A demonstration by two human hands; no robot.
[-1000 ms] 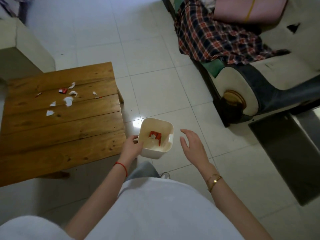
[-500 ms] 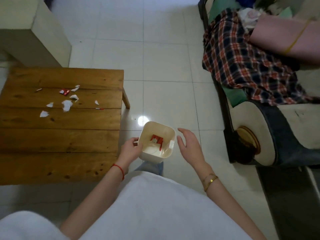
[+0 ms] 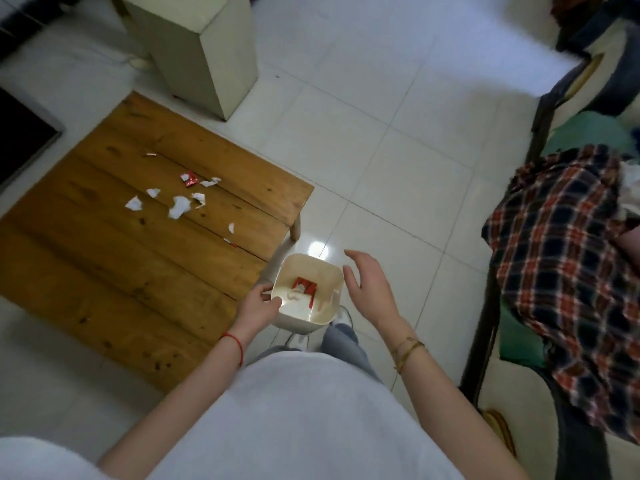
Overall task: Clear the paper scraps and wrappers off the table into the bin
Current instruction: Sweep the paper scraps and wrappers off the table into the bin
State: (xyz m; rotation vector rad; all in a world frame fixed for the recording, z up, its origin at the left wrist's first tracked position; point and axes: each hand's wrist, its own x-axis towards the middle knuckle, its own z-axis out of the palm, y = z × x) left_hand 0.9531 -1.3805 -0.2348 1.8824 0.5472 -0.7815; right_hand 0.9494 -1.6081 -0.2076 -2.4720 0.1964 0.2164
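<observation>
A small cream bin (image 3: 325, 268) is held off the floor beside the wooden table (image 3: 114, 271), near its right corner. My left hand (image 3: 258, 306) grips the bin's left rim. My right hand (image 3: 369, 287) hovers open just to the right of the bin, not touching it. Inside the bin lie a red wrapper (image 3: 304, 285) and some white paper. On the table's far half lie several white paper scraps (image 3: 179, 206), a red wrapper (image 3: 188, 178) and a small thin scrap (image 3: 151, 154).
A cream box-like stool (image 3: 204, 46) stands on the floor beyond the table. A sofa with a plaid cloth (image 3: 568, 271) and a green cushion runs along the right. A dark mat (image 3: 20, 140) lies at the left. White floor tiles lie between table and sofa.
The view has swung left and tilted, so the table now sits diagonally. My left hand still holds the bin, now closer to the table's corner; my right hand stays open beside it.
</observation>
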